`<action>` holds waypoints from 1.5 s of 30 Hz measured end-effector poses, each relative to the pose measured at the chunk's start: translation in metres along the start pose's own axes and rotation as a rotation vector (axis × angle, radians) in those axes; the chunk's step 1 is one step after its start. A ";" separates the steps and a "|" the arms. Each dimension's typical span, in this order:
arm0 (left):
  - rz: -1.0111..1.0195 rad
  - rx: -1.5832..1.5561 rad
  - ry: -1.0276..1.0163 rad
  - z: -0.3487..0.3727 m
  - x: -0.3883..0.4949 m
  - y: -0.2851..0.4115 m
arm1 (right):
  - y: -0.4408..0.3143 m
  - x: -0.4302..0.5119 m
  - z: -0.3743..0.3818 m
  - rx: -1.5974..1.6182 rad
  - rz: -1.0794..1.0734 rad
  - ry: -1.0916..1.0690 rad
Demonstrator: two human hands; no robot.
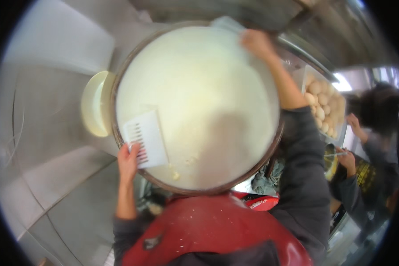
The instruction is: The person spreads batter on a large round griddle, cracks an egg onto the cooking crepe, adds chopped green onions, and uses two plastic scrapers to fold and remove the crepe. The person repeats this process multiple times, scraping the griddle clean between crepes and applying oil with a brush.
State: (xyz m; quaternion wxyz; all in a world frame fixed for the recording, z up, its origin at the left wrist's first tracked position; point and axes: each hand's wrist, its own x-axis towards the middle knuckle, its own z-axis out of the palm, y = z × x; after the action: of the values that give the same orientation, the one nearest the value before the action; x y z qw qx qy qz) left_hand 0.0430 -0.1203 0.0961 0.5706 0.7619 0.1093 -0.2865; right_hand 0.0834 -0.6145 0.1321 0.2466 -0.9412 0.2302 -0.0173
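Note:
Before me is a large round vat [219, 190] with a brown rim and a pale cream interior [186, 76]; I cannot tell whether that surface is liquid or bare. At its near left edge, my left hand [129, 161] grips a flat white plastic scraper [154, 143] with a row of slots along it. Pale crumbs [175, 175] lie on the cream surface close to the scraper. My right hand [256, 43], blurred, reaches to the far right rim and holds a pale, thin, translucent piece [228, 26] whose kind is unclear. A head-shaped shadow falls across the interior.
A cream bowl [89, 106] sits against the vat's left side. To the right stands a clear plastic bin [305, 74] of round, pale dough-like balls [322, 99]. Farther right a co-worker's hand [348, 161] holds a utensil over a container. Grey cloth [266, 181] lies near the vat.

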 end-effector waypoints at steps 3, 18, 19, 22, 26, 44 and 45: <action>0.046 -0.047 0.112 -0.018 -0.002 -0.036 | -0.080 -0.027 0.092 0.211 -0.695 -0.478; 0.353 -0.174 0.099 -0.021 -0.002 -0.077 | 0.024 -0.262 0.050 -0.552 0.041 -0.256; 0.370 -0.152 0.081 -0.019 -0.007 -0.072 | -0.010 -0.307 0.073 -0.355 -0.013 -0.327; 0.384 -0.149 -0.098 -0.009 -0.035 -0.044 | -0.106 -0.359 0.126 -0.128 -0.059 -0.138; 0.331 -0.103 -0.319 0.013 -0.057 -0.022 | -0.191 -0.357 0.130 -0.041 -0.035 -0.039; 0.519 -0.013 0.240 -0.015 -0.038 -0.079 | -0.015 -0.260 -0.003 -0.542 0.288 0.028; 0.588 0.030 0.259 -0.017 -0.034 -0.081 | -0.046 -0.293 0.008 -0.545 0.343 -0.070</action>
State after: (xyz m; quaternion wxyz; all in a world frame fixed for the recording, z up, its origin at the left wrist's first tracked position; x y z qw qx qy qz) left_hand -0.0193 -0.0726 0.0532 0.5989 0.7993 -0.0481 -0.0114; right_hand -0.1573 -0.4458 0.1708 -0.0073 -0.9201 0.3730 0.1191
